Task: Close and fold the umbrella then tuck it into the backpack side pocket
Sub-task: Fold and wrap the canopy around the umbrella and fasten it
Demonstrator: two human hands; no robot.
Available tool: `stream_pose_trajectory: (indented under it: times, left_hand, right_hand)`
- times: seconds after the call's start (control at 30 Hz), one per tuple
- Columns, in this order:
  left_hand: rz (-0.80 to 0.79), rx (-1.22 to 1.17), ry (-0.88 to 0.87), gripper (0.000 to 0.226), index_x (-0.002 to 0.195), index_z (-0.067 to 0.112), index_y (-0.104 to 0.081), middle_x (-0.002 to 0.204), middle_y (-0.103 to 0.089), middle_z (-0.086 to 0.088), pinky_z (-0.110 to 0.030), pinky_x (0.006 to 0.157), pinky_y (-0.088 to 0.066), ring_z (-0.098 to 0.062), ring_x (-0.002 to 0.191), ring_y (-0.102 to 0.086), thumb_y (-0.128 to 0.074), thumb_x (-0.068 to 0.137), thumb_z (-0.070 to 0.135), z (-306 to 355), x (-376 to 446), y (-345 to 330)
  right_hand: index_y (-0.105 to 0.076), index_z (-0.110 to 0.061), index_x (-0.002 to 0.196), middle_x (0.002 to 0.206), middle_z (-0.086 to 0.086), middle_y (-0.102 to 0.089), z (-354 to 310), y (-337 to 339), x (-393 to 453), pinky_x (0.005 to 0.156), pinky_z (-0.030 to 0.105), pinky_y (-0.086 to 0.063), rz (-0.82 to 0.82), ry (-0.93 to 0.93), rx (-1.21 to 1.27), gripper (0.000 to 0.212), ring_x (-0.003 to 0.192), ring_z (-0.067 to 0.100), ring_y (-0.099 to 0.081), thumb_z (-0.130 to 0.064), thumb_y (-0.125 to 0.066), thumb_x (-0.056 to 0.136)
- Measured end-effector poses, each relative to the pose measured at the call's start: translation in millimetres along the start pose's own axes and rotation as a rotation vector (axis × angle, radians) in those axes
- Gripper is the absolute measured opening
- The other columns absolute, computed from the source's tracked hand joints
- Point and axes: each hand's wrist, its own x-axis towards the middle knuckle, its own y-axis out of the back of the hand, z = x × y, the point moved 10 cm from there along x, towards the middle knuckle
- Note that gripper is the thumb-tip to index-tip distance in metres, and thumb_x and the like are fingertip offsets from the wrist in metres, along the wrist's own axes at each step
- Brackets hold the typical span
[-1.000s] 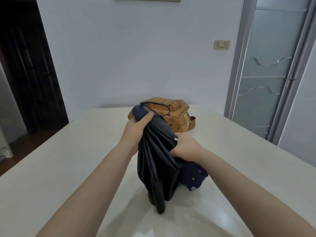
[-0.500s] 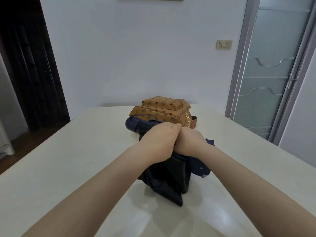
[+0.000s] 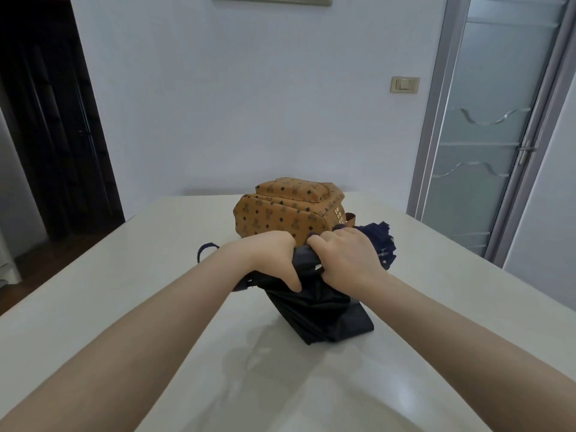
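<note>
While both hands are clenching the umbrella [image 3: 324,310] at its upper end, its dark, matte cloth is bunching into soft vertical pleats that are sagging down to the table [image 3: 93,294], where the lower end is resting as a blunt, rolled lump. The left hand [image 3: 268,260] is wrapping over the top of the bundle with its thumb pressing down into the fabric; the right hand [image 3: 346,260] is gripping right beside it, knuckles up, the two hands almost touching. A thin navy cord loop [image 3: 207,251] is poking out to the left of the left wrist, and a frilled navy edge of canopy [image 3: 385,244] is spilling out behind the right hand.

Just beyond the hands, the backpack [image 3: 280,213] is lying on the table, tan and smooth like leather, printed with small dark diamonds, with gold square studs on its right side. The table top is pale and glossy, showing faint reflections.

The umbrella's handle and shaft are sitting hidden under the hands and cloth. Whether any side pocket is facing the camera is hard to make out.
</note>
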Motion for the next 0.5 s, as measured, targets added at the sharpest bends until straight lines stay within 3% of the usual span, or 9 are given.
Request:
stream_pose_trajectory:
  times: [0.17,0.33,0.43,0.5]
  left_hand:
    - [-0.214,-0.33,0.077,0.056,0.104,0.011,-0.06,0.099,-0.069,-0.015,-0.038,0.077,-0.058,-0.031,0.086,-0.069,-0.079,0.058,0.036,-12,-9,-21]
    - [-0.089,-0.509,0.107,0.043,0.098,0.006,-0.058,0.079,-0.067,-0.011,-0.025,0.051,-0.052,-0.017,0.053,-0.066,-0.078,0.063,0.019,-12,-6,-23]
    - [-0.009,-0.426,0.124,0.031,0.087,0.006,-0.057,0.068,-0.063,-0.011,-0.024,0.043,-0.048,-0.016,0.044,-0.062,-0.076,0.062,0.014,-19,-6,-17]
    - [0.044,-0.237,0.119,0.024,0.078,0.009,-0.058,0.061,-0.062,-0.008,-0.022,0.039,-0.045,-0.017,0.042,-0.06,-0.073,0.061,0.016,-19,-9,-13]
  right_hand:
    - [-0.065,-0.01,0.082,0.076,0.007,-0.07,0,20,-10,0.071,0.034,-0.054,0.214,0.073,0.004,0.025,0.071,0.027,-0.065,-0.003,-0.062,0.058]
    - [-0.065,-0.009,0.089,0.089,0.008,-0.07,2,24,-8,0.085,0.037,-0.05,0.224,0.098,0.037,0.036,0.084,0.029,-0.064,0.0,-0.065,0.055]
    - [-0.055,-0.011,0.115,0.124,0.011,-0.059,-6,5,-5,0.108,0.04,-0.025,0.027,0.138,0.083,0.06,0.119,0.032,-0.05,-0.008,-0.071,0.057]
    - [-0.045,-0.013,0.127,0.135,0.008,-0.051,-19,-8,-7,0.11,0.036,-0.012,-0.095,0.217,0.126,0.07,0.129,0.027,-0.04,-0.013,-0.071,0.062]
